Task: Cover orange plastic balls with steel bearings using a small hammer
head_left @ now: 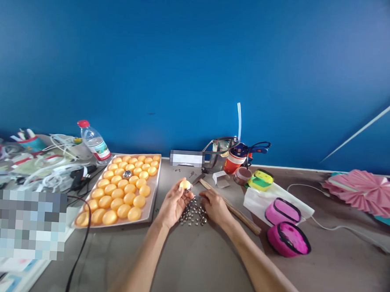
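My left hand point(172, 206) is closed around a yellow-orange ball point(185, 185), held up between thumb and fingers. Dark shiny bits show on the ball's right underside. Below the ball, a pile of small silvery metal beads point(194, 214) lies on the table. My right hand point(216, 207) reaches into the right side of this pile with its fingers curled and fingertips together; whether a bead is pinched there I cannot make out. Left of my hands, a shallow tray point(152, 200) holds rows of similar orange balls, one of them silver-studded point(127, 174).
Behind my right hand lies a hammer with a wooden handle point(243, 218). Pink mesh containers point(288, 240) and a yellow one point(260, 180) stand to the right. A red paper cup point(234, 163), a plastic bottle point(97, 144) and a black cable point(85, 236) are also around.
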Motion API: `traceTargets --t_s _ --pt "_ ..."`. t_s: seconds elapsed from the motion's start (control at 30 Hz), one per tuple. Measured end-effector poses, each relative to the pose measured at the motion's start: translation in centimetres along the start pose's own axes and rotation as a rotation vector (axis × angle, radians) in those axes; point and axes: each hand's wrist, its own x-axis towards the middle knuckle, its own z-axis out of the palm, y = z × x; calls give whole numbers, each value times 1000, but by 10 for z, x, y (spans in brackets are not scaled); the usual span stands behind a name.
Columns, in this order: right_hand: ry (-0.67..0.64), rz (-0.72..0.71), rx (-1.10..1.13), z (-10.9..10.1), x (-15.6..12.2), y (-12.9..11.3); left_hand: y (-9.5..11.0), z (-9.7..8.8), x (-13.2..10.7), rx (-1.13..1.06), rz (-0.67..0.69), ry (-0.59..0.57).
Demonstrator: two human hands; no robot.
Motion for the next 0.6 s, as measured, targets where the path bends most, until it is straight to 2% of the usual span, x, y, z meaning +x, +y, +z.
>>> traceTargets --t_s 0.1,0.3,0.6 --pt "-72 -31 -162 4 -2 1 -1 2 0 21 -10 -17" --pt "-158 -49 -354 4 -4 -5 -3 1 0 54 -25 22" --pt "-145 -54 -399 6 -6 -12 -3 -3 0 110 -6 45"
